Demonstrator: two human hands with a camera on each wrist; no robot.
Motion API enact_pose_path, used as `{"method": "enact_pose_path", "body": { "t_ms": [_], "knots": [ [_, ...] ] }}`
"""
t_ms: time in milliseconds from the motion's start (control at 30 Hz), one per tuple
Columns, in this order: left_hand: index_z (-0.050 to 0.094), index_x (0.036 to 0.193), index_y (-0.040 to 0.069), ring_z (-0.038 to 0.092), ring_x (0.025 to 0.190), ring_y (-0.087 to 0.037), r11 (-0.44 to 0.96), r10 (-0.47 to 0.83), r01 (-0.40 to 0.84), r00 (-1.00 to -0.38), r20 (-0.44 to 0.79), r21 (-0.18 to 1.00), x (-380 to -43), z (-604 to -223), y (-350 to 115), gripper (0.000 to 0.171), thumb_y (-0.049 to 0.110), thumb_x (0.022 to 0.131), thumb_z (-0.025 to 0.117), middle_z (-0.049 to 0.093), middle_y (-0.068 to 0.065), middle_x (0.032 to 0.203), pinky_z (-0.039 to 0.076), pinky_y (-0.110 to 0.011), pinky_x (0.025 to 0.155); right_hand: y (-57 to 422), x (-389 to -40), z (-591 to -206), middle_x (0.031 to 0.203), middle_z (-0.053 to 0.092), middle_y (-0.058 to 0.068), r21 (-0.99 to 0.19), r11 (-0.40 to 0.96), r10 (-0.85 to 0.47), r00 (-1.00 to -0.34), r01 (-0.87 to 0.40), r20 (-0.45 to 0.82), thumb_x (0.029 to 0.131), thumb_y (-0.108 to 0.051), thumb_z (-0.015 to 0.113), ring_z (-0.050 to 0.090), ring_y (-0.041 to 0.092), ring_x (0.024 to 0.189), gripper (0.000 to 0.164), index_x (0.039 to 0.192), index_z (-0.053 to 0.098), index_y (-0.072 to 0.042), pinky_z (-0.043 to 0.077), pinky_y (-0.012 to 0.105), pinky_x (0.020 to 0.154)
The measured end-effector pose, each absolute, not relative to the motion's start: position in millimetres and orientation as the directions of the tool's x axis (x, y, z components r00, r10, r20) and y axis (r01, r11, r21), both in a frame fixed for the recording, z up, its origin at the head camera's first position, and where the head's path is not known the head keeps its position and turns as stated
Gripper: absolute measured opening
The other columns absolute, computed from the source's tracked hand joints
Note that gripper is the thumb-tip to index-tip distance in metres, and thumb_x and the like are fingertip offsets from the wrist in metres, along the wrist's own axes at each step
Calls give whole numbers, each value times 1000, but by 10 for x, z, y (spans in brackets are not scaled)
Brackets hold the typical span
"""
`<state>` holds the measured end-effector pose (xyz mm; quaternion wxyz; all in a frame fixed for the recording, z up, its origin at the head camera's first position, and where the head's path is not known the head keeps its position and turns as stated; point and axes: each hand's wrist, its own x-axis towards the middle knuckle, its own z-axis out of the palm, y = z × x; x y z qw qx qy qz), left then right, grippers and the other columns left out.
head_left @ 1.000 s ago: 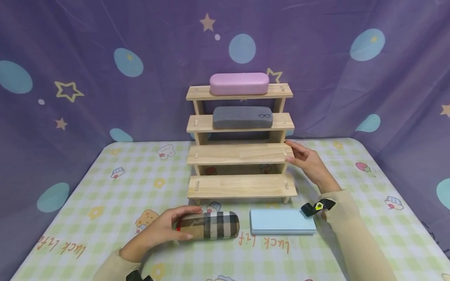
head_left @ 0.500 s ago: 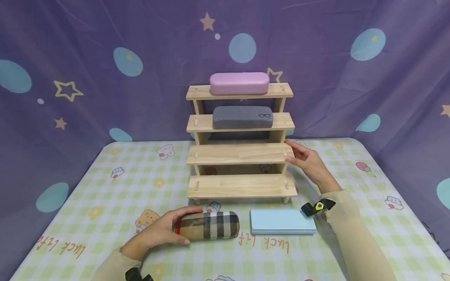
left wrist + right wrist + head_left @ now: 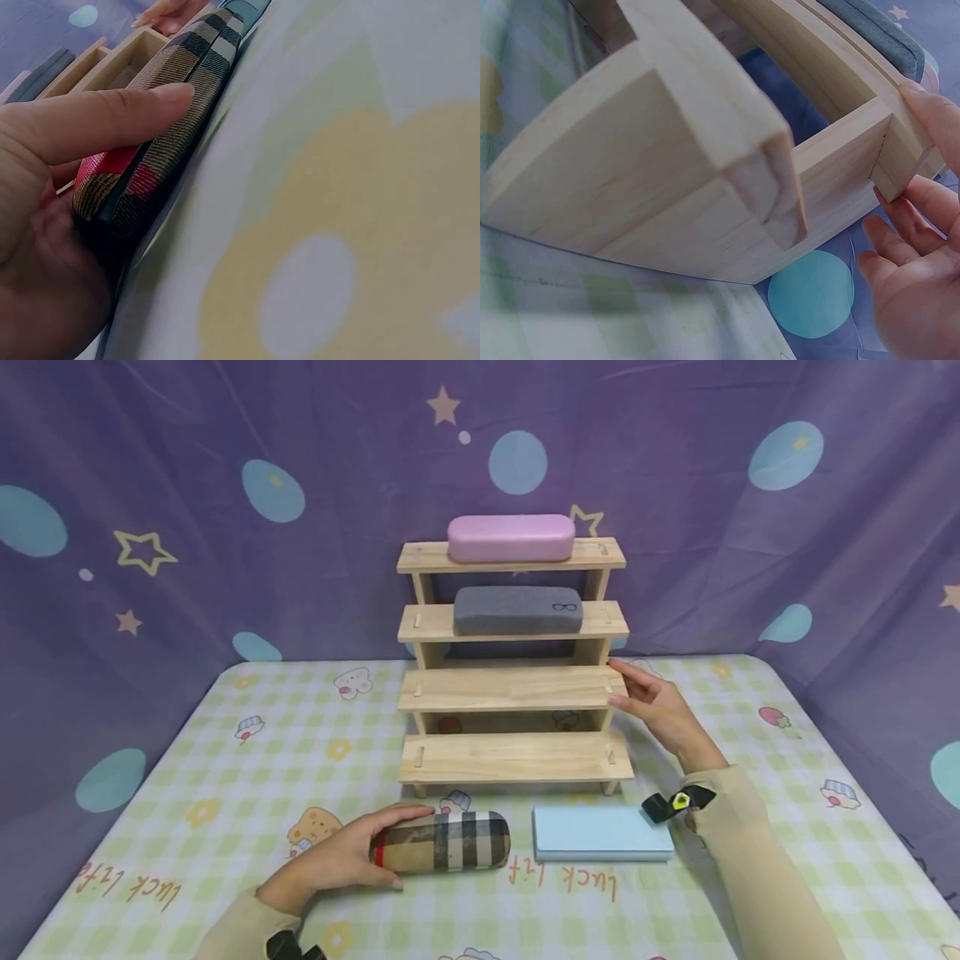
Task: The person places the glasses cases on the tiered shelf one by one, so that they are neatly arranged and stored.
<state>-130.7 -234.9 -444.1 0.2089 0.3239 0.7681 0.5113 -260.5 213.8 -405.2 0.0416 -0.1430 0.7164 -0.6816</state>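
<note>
A plaid glasses case [image 3: 468, 841] in tan, black and white lies on the checked tablecloth. My left hand [image 3: 341, 856] grips its left end, the thumb along the near side and the fingers over the far side. In the left wrist view the thumb presses beside the seam of the case [image 3: 199, 75]. At the right end of a four-step wooden display rack [image 3: 517, 758], my right hand [image 3: 666, 717] holds the edge of the second step from the bottom. The right wrist view shows the thumb above that step [image 3: 900, 154] and fingers beneath it.
A pink glasses case [image 3: 510, 539] sits on the top step, and a grey glasses case [image 3: 510, 612] on the step below. A flat light blue case [image 3: 600, 833] lies before the rack, near my right wrist. A purple curtain [image 3: 337, 593] hangs behind the table.
My left thumb has slipped slightly toward the left end of the plaid glasses case, which stays in place. The right hand and the rack have not moved.
</note>
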Motion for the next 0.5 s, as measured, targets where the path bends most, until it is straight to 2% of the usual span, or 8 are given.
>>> {"method": "enact_pose_path", "body": {
  "t_ms": [167, 500],
  "knots": [
    [42, 141, 10, 41, 126, -10, 270, 692, 253, -722, -5, 929, -1318, -4444, -2342, 77, 14, 74, 80, 45, -11, 142, 29, -17, 101, 2137, -2599, -4059, 153, 21, 20, -989, 28, -262, -956, -144, 132, 90, -4, 61, 21, 28, 140, 62, 144, 31, 5, 32, 16, 102],
    [47, 138, 8, 51, 115, -13, 270, 671, 206, -741, -30, 941, -1332, -4411, -2325, 73, 9, 73, 80, 51, -12, 136, 41, -22, 93, 2138, -2613, -4057, 153, 22, 20, -989, 13, -266, -954, -145, 137, 90, -2, 61, 22, 27, 140, 62, 143, 31, 6, 33, 16, 101]
  ]
}}
